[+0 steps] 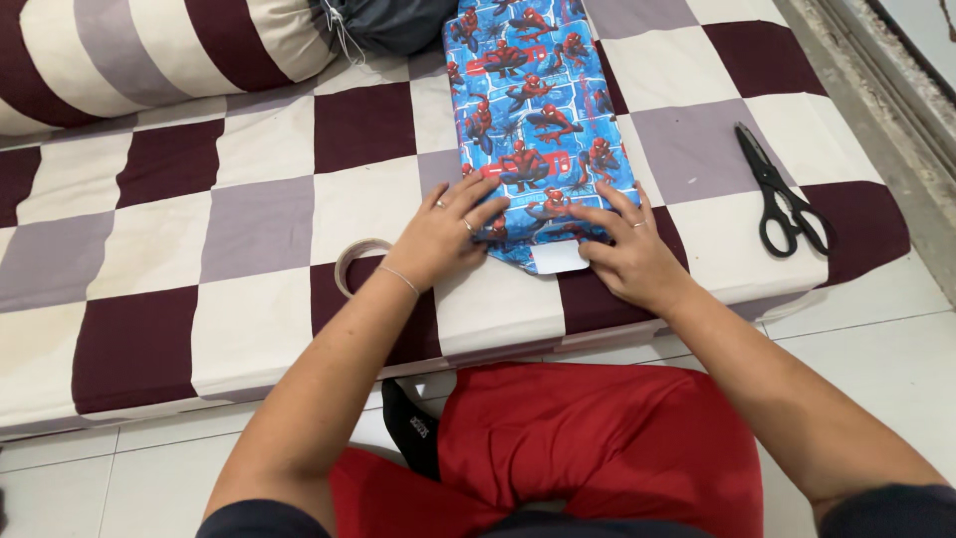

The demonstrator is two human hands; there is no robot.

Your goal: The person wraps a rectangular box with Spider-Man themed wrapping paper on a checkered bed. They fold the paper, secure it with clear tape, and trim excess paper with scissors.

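Note:
A long package wrapped in blue paper with red cartoon figures point(533, 120) lies on a checked mattress point(249, 219). My left hand point(445, 234) presses flat on the package's near left corner, fingers spread, rings on two fingers. My right hand point(627, 249) presses the near right corner, fingers folding the paper's end. A white inner flap of the paper point(558, 257) shows between my two hands at the package's near end. Neither hand grips anything; both lie on the wrapping.
A roll of clear tape point(349, 261) lies just left of my left wrist. Black scissors point(782, 194) rest on the mattress to the right. A striped bolster point(159, 50) and a dark bag point(393, 22) sit at the back. White floor tiles point(876, 329) lie below.

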